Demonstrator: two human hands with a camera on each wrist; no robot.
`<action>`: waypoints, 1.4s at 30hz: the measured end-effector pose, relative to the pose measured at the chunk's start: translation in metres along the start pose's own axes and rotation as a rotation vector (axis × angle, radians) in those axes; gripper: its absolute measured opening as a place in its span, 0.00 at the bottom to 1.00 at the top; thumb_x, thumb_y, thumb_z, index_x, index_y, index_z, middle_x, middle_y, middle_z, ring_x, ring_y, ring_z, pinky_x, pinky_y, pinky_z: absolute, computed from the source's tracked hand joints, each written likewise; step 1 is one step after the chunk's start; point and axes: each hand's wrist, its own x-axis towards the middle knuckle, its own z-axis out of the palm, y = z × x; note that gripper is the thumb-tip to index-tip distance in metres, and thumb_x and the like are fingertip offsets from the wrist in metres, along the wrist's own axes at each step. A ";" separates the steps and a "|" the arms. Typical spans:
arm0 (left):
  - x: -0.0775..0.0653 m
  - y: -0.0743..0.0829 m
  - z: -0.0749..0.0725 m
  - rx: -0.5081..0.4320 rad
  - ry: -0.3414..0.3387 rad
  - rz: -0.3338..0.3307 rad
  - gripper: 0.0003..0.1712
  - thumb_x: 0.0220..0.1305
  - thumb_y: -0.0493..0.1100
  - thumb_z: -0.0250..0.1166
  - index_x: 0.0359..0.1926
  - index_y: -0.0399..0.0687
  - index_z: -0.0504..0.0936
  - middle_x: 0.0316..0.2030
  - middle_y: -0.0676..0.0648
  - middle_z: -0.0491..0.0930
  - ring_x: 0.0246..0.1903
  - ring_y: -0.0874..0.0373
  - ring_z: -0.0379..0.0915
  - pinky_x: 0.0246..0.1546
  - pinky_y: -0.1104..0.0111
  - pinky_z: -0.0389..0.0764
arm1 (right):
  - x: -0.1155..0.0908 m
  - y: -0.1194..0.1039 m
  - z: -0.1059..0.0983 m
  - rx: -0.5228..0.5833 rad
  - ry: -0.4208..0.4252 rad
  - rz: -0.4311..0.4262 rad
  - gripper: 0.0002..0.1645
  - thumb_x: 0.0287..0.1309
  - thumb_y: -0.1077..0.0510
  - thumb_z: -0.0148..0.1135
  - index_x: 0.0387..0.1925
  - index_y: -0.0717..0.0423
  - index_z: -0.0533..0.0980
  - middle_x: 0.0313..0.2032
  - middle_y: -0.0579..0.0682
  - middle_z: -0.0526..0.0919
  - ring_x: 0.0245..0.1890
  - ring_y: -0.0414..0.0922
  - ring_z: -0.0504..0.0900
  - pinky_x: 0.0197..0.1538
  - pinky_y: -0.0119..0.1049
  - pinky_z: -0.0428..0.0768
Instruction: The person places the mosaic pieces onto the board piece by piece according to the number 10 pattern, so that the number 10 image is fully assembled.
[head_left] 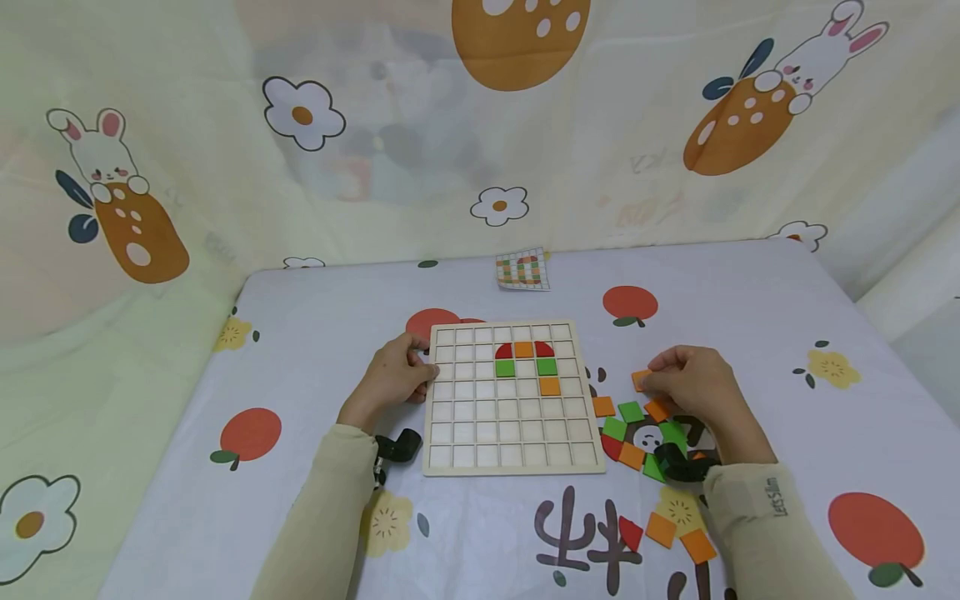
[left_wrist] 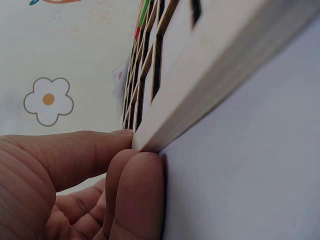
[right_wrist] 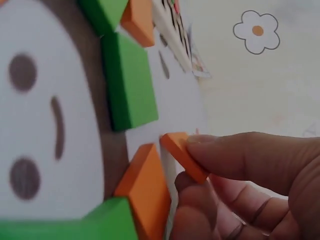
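A pale wooden grid board (head_left: 517, 466) lies mid-table. Some of its cells hold orange, green and red tiles near the upper right. My left hand (head_left: 392, 375) pinches the board's left edge; in the left wrist view the thumb is on top of the frame (left_wrist: 175, 105) and the fingers are against its side. To the right of the board, my right hand (head_left: 693, 387) pinches an orange square tile (right_wrist: 182, 155) between thumb and fingers. Below that hand lie loose green tiles (right_wrist: 130, 82) and another orange tile (right_wrist: 147, 192).
A small paper card with a coloured grid pattern (head_left: 522, 269) lies behind the board. Several loose tiles are spread right of the board, with a red piece (head_left: 630, 533) and two orange squares (head_left: 662, 530) nearer the front. A patterned cloth hangs behind the table.
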 end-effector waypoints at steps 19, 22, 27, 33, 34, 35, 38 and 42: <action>-0.001 0.000 0.000 0.020 0.015 0.008 0.22 0.70 0.37 0.69 0.61 0.39 0.73 0.35 0.44 0.75 0.24 0.57 0.77 0.26 0.69 0.85 | -0.003 -0.041 0.037 0.380 -0.194 -0.072 0.20 0.67 0.61 0.67 0.55 0.69 0.77 0.37 0.53 0.88 0.30 0.44 0.87 0.39 0.34 0.89; -0.001 0.001 0.001 0.018 0.018 0.007 0.22 0.70 0.37 0.69 0.61 0.40 0.74 0.35 0.44 0.75 0.24 0.57 0.77 0.26 0.69 0.85 | -0.002 -0.046 0.042 0.382 -0.199 -0.076 0.19 0.68 0.61 0.66 0.55 0.69 0.78 0.37 0.54 0.87 0.30 0.44 0.87 0.39 0.34 0.89; -0.001 0.002 0.001 0.010 0.014 0.012 0.22 0.69 0.37 0.69 0.61 0.39 0.74 0.35 0.44 0.75 0.24 0.57 0.77 0.26 0.69 0.85 | -0.001 -0.052 0.051 0.397 -0.218 -0.083 0.17 0.69 0.62 0.65 0.54 0.70 0.78 0.37 0.56 0.86 0.29 0.44 0.87 0.37 0.35 0.89; -0.001 0.002 0.001 0.008 0.016 0.005 0.22 0.69 0.37 0.70 0.61 0.40 0.74 0.35 0.44 0.75 0.24 0.57 0.77 0.26 0.69 0.85 | 0.000 -0.062 0.062 0.414 -0.247 -0.072 0.17 0.68 0.61 0.66 0.52 0.69 0.79 0.36 0.56 0.87 0.28 0.44 0.87 0.37 0.35 0.89; -0.001 0.002 0.001 0.008 0.018 0.003 0.22 0.69 0.37 0.70 0.61 0.40 0.74 0.35 0.44 0.75 0.24 0.57 0.77 0.26 0.70 0.85 | 0.000 -0.063 0.064 0.414 -0.252 -0.076 0.17 0.68 0.61 0.66 0.52 0.69 0.79 0.36 0.56 0.87 0.28 0.44 0.87 0.37 0.35 0.89; -0.001 0.002 0.001 0.010 0.019 0.003 0.22 0.69 0.37 0.70 0.61 0.40 0.74 0.35 0.44 0.75 0.24 0.57 0.77 0.26 0.70 0.85 | 0.000 -0.064 0.066 0.416 -0.258 -0.076 0.17 0.68 0.61 0.66 0.52 0.69 0.79 0.35 0.55 0.87 0.28 0.43 0.86 0.37 0.34 0.89; -0.001 0.002 0.001 0.009 0.021 0.005 0.22 0.69 0.37 0.70 0.60 0.40 0.74 0.35 0.44 0.75 0.24 0.57 0.77 0.26 0.70 0.85 | 0.000 -0.066 0.071 0.413 -0.272 -0.084 0.17 0.68 0.61 0.66 0.52 0.69 0.79 0.35 0.55 0.87 0.28 0.43 0.86 0.36 0.34 0.89; -0.001 0.001 0.001 0.006 0.018 0.011 0.22 0.70 0.37 0.69 0.61 0.40 0.74 0.35 0.44 0.75 0.24 0.57 0.77 0.26 0.70 0.85 | 0.001 -0.067 0.078 0.407 -0.286 -0.089 0.15 0.69 0.62 0.65 0.52 0.68 0.79 0.37 0.56 0.87 0.28 0.43 0.86 0.36 0.34 0.89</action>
